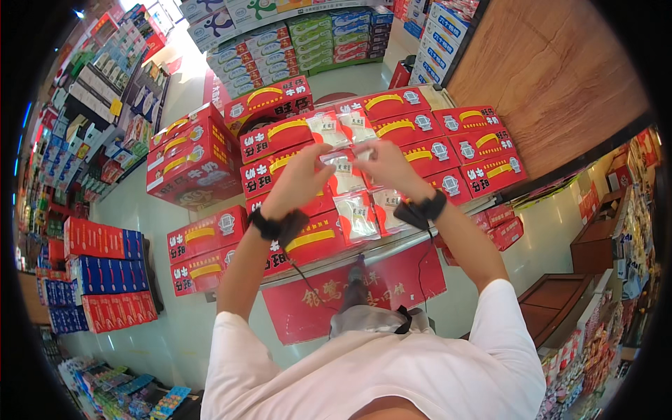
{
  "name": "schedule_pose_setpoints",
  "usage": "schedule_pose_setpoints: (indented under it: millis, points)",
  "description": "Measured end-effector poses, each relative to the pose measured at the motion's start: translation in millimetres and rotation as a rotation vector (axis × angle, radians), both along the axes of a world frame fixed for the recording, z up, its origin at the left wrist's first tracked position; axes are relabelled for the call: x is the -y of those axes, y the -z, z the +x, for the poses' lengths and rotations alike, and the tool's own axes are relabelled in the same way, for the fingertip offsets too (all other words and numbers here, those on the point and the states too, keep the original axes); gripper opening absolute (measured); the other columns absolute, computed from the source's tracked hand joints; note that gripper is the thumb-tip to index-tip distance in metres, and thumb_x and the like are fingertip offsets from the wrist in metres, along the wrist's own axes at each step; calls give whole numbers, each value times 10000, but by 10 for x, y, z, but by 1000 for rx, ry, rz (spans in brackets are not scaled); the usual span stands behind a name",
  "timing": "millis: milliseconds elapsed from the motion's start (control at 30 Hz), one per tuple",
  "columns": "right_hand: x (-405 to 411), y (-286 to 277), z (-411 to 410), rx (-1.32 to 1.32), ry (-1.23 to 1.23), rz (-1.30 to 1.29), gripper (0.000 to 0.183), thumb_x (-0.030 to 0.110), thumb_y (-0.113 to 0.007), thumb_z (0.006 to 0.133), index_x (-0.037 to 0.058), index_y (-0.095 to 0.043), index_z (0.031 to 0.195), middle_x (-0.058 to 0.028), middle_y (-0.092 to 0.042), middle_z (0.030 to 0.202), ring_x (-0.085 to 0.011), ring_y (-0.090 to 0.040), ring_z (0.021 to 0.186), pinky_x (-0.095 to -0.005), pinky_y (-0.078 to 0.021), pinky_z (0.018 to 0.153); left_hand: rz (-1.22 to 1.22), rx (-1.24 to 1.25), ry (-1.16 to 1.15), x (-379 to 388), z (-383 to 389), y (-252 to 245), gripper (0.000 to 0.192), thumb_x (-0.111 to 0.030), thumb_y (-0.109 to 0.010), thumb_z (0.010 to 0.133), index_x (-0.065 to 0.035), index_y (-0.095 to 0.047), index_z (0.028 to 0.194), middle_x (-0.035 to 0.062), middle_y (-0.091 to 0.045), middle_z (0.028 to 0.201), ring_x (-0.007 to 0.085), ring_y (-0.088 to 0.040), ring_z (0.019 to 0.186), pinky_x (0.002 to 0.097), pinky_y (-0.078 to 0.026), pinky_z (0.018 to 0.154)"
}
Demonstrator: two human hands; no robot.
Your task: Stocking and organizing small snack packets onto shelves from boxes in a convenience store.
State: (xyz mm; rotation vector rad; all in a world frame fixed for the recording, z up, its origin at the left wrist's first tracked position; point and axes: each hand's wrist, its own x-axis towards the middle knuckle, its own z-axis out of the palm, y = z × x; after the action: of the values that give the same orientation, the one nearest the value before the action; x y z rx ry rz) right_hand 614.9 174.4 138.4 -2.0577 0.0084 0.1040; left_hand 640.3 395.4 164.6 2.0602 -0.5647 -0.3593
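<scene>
Several clear plastic packets with white contents and red-printed fronts lie in two columns on red milk cartons with yellow handles. My left hand (299,181) is at the left edge of a middle packet (347,176), its thumb and fingers apart. Across from it, my right hand (391,165) reaches over the right column, fingers bent at another packet that it mostly covers. Whether those fingers grip that packet cannot be made out. Two packets (328,130) lie beyond my hands. A nearer pair, including the left packet (357,216), lies towards me. Both wrists wear black bands with dark devices and cables.
Stacked red milk cartons (194,157) stand at the left, and more cartons (485,144) at the right of the display. A wood-grain panel (556,79) rises at the upper right. Boxed drinks (315,44) are stacked beyond. A red printed sheet (294,310) hangs below the front edge.
</scene>
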Motion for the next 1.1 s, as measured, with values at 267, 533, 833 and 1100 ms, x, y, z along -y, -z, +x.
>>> schedule_pose_setpoints:
  millis: [267, 533, 833, 1100]
  points:
    - [-500, -136, -1392, 159, -54, 21, 160, 106, -591, 733, -45, -632, 768, -259, -642, 764, -423, -643, 733, -485, -508, 651, -203, -125, 245, 262, -1291, -38, 645, 81, -610, 671, 9, -461, 1294, 198, -616, 1069, 276, -623, 1020, 340, -483, 885]
    - [-66, 280, -2957, 147, 115, 32, 188, 101, -579, 758, -54, -621, 856, -267, -638, 793, -445, -631, 746, -501, -507, 650, -90, 1, 472, 875, -2556, 154, 733, 9, -734, 587, -34, -483, 1274, 188, -537, 1138, 371, -577, 1021, 382, -488, 865]
    - [490, 307, -4673, 150, 384, -56, 217, 135, -553, 840, -63, -604, 914, -282, -637, 878, -434, -637, 760, -498, -508, 635, -20, 206, 940, 1750, -3750, -43, 646, 29, -729, 571, -44, -566, 1191, 149, -586, 1002, 388, -588, 943, 403, -503, 811]
    - [816, -35, -6330, -1, 656, 707, 119, 32, -582, 848, -22, -622, 947, 28, -560, 661, -75, -518, 543, -264, -390, 478, -248, -143, 1091, 2346, -5094, 409, 709, -12, -811, 672, -9, -509, 1313, 120, -698, 934, 143, -690, 840, 277, -539, 734]
